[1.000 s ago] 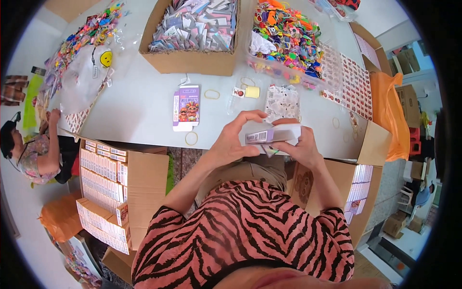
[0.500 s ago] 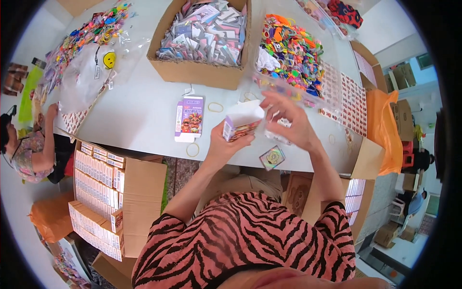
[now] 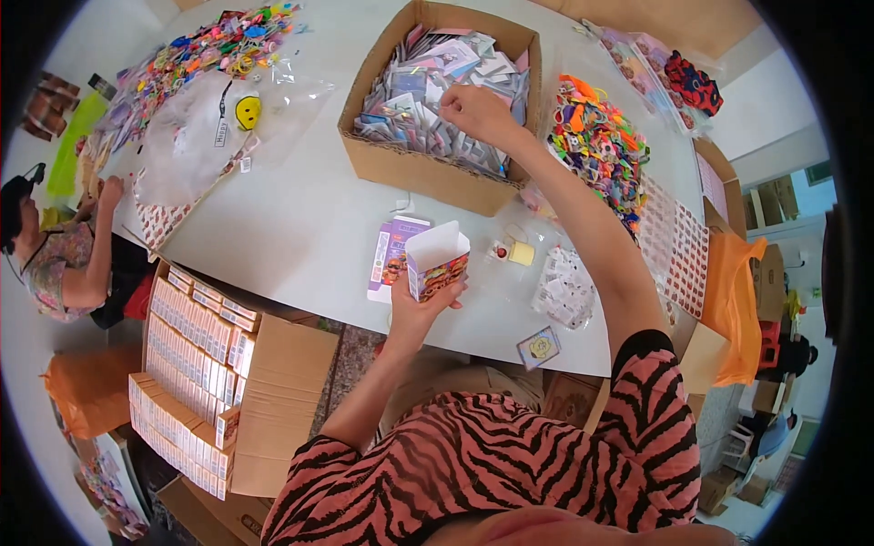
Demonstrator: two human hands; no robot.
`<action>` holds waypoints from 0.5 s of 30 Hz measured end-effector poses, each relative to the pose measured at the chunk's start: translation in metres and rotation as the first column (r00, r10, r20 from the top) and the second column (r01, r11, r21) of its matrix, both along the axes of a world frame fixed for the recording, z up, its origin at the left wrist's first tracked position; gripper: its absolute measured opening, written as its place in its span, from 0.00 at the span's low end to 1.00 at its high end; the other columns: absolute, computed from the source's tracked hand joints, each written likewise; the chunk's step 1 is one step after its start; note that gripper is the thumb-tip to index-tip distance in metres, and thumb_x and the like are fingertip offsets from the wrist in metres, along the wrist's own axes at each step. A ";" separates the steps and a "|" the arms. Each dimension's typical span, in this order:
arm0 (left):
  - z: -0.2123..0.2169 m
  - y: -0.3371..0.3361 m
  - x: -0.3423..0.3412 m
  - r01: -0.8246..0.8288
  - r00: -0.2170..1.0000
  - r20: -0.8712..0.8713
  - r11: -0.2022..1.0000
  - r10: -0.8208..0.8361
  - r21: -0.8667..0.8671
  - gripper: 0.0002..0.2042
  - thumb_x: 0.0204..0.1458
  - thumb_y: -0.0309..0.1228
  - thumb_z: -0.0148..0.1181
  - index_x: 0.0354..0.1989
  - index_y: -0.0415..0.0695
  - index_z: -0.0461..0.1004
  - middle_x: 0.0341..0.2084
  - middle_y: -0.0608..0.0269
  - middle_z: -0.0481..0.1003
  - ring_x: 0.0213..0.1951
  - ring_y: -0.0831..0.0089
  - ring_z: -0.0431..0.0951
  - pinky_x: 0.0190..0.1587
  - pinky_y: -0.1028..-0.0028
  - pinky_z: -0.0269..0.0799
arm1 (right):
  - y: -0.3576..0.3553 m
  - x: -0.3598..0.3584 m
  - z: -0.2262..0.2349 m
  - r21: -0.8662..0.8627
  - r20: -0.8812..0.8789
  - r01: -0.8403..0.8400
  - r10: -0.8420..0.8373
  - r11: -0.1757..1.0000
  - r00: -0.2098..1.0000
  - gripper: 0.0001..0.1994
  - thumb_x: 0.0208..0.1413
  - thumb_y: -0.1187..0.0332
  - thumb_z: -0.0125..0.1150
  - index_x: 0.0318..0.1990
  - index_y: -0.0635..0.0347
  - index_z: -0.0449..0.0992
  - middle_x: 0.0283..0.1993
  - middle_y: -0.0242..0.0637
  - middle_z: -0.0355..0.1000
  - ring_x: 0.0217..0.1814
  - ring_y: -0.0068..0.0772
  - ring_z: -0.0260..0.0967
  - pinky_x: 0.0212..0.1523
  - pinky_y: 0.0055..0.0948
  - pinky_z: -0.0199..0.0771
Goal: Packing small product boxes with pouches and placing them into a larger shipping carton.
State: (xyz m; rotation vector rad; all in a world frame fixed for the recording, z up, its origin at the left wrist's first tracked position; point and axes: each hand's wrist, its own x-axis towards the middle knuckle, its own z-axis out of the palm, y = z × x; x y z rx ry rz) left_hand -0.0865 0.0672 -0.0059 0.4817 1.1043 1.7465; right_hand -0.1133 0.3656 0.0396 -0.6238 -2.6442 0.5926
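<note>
My left hand (image 3: 421,307) holds a small printed carton (image 3: 438,262) upright above the near edge of the white table (image 3: 291,218), its top flap open. My right hand (image 3: 475,111) reaches far forward into a brown cardboard box (image 3: 428,173) full of small flat packets (image 3: 428,91), fingers pinched on one of them. A flat unfolded carton (image 3: 390,257) lies on the table just left of the held one.
A clear bin of colourful toys (image 3: 596,146) stands right of the box. Sticker sheets (image 3: 678,246), a small bag (image 3: 564,289) and a card (image 3: 539,348) lie at the right. A box of stacked cartons (image 3: 191,355) sits at lower left. Another person (image 3: 64,255) sits at the left.
My right hand left the small carton and stretched forward into the cardboard box of packets. My left hand kept the carton, now lower and nearer the table's edge.
</note>
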 end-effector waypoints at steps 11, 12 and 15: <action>-0.009 -0.002 -0.009 -0.014 1.000 0.011 1.000 0.014 0.010 0.17 0.47 0.24 0.64 0.47 0.37 0.70 0.35 0.56 0.77 0.37 0.68 0.79 0.30 0.72 0.76 | 0.000 -0.029 -0.013 -0.021 0.156 0.043 -0.039 0.999 0.987 0.10 0.43 0.62 0.62 0.30 0.58 0.77 0.28 0.39 0.76 0.31 0.39 0.74 0.32 0.35 0.72; -0.007 -0.002 -0.008 -0.008 1.000 0.013 1.000 0.008 0.015 0.18 0.47 0.24 0.64 0.47 0.37 0.70 0.35 0.55 0.77 0.37 0.68 0.79 0.30 0.72 0.76 | -0.001 -0.030 -0.016 0.029 0.060 0.067 -0.069 0.997 0.996 0.10 0.44 0.62 0.61 0.32 0.58 0.77 0.30 0.40 0.76 0.33 0.41 0.74 0.34 0.35 0.72; -0.005 0.000 -0.003 -0.008 1.000 0.009 1.000 0.008 0.029 0.18 0.47 0.24 0.64 0.47 0.37 0.69 0.35 0.56 0.77 0.37 0.68 0.79 0.30 0.73 0.76 | 0.002 -0.041 -0.019 0.100 -0.124 0.061 -0.048 0.993 0.991 0.11 0.45 0.63 0.60 0.35 0.58 0.77 0.35 0.43 0.75 0.37 0.43 0.73 0.38 0.37 0.72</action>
